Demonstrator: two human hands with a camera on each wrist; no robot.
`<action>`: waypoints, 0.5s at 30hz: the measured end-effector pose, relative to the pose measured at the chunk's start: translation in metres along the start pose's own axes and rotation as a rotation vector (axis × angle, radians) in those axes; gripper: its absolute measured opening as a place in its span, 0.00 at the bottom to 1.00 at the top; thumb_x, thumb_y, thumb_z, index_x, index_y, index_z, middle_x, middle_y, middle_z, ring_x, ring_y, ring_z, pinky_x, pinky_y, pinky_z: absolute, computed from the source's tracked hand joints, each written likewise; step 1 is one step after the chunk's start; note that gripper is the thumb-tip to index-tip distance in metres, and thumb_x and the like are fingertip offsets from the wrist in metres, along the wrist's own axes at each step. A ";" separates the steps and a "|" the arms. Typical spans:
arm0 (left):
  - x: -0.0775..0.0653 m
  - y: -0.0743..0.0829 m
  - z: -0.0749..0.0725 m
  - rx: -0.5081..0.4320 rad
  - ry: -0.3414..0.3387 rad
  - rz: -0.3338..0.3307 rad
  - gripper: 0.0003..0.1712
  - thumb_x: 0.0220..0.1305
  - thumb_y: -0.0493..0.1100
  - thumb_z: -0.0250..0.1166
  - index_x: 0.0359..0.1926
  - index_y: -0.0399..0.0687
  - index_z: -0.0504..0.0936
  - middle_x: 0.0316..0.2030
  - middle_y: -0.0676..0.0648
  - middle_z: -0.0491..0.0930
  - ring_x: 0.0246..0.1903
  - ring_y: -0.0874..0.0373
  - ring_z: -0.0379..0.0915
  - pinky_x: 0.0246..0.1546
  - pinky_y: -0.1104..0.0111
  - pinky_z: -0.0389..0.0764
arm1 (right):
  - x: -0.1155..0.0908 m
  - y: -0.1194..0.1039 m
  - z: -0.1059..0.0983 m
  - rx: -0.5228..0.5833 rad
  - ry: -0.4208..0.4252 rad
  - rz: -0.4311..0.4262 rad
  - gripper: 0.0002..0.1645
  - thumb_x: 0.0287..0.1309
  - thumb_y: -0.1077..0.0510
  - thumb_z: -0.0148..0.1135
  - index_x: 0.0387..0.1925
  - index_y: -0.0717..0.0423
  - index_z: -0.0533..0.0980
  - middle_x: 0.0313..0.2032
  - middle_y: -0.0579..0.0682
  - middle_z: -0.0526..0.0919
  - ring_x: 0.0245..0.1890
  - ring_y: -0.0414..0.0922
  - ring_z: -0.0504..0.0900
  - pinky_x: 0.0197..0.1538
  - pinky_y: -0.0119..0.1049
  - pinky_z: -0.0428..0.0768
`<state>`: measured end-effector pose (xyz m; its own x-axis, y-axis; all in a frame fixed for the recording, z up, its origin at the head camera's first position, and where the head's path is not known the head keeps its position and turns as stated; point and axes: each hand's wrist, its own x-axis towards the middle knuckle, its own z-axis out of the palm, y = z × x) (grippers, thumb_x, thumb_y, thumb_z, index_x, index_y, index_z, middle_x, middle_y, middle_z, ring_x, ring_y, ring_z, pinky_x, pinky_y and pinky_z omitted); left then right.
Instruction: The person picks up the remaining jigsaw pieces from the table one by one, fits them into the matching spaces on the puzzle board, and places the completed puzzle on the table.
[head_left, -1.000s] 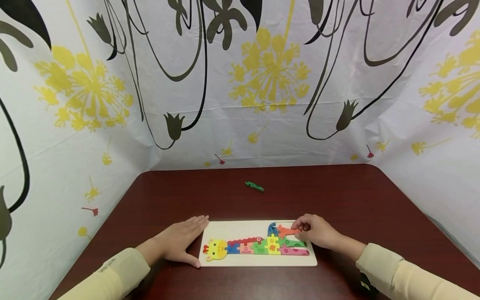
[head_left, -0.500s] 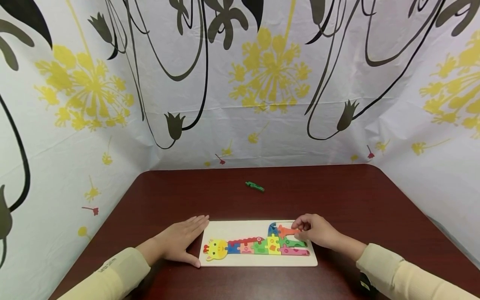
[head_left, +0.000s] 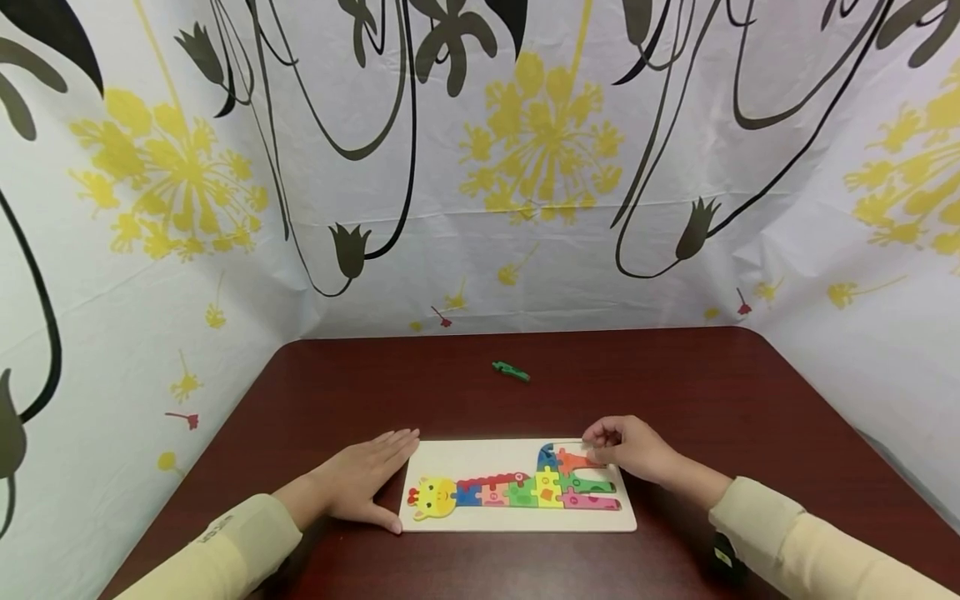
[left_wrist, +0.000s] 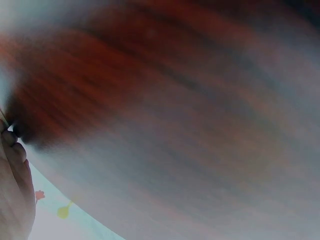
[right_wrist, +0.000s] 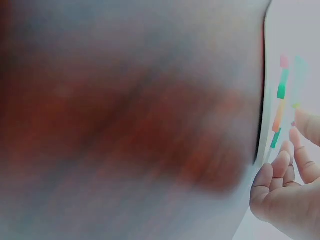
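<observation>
A pale board bears a colourful giraffe jigsaw, lying with its yellow head to the left. My left hand lies flat at the board's left end, thumb and fingers spread along that edge. At the far right corner of the board is my right hand, fingers loosely bent. Its thumb overlaps the orange leg piece, beside the green leg and the pink leg. Space shows between the right hand's thumb and index finger in the right wrist view.
A small thin green piece lies farther back on the dark reddish-brown table. Patterned white cloth encloses the table at the back and sides. Both wrist views are largely filled by blur.
My right hand has shifted slightly away from me, its thumb going from the near side of the orange leg to over it. My left hand and the board stay put.
</observation>
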<state>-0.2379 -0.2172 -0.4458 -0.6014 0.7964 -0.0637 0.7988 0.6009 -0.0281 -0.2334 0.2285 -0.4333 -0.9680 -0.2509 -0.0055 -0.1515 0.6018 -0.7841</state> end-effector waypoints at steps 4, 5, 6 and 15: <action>0.000 0.000 0.000 -0.005 0.006 0.004 0.67 0.52 0.84 0.47 0.75 0.37 0.50 0.75 0.42 0.48 0.73 0.49 0.43 0.69 0.58 0.55 | 0.005 -0.003 -0.001 -0.004 0.023 0.004 0.08 0.55 0.61 0.70 0.38 0.58 0.82 0.29 0.49 0.75 0.31 0.46 0.71 0.30 0.34 0.71; 0.000 0.000 0.000 -0.007 0.008 0.004 0.67 0.52 0.84 0.47 0.75 0.37 0.50 0.75 0.42 0.48 0.73 0.49 0.43 0.69 0.57 0.55 | 0.007 -0.004 -0.001 -0.007 0.028 0.004 0.08 0.55 0.61 0.70 0.38 0.59 0.82 0.30 0.49 0.75 0.31 0.46 0.71 0.30 0.35 0.71; 0.000 0.000 0.000 -0.009 0.008 0.005 0.67 0.52 0.84 0.47 0.75 0.37 0.50 0.75 0.42 0.48 0.73 0.49 0.43 0.69 0.57 0.55 | 0.008 -0.004 -0.002 -0.006 0.031 0.004 0.09 0.56 0.61 0.70 0.39 0.59 0.82 0.30 0.49 0.75 0.31 0.46 0.71 0.30 0.35 0.71; 0.000 -0.001 0.003 0.002 0.010 0.003 0.67 0.51 0.84 0.47 0.75 0.38 0.49 0.75 0.42 0.47 0.73 0.50 0.42 0.69 0.58 0.54 | 0.027 -0.010 -0.003 0.021 0.051 -0.012 0.11 0.59 0.61 0.67 0.42 0.63 0.80 0.32 0.51 0.76 0.32 0.47 0.71 0.31 0.38 0.72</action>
<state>-0.2391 -0.2181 -0.4484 -0.5991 0.7989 -0.0534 0.8007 0.5984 -0.0302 -0.2580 0.2175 -0.4236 -0.9752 -0.2184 0.0351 -0.1593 0.5830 -0.7967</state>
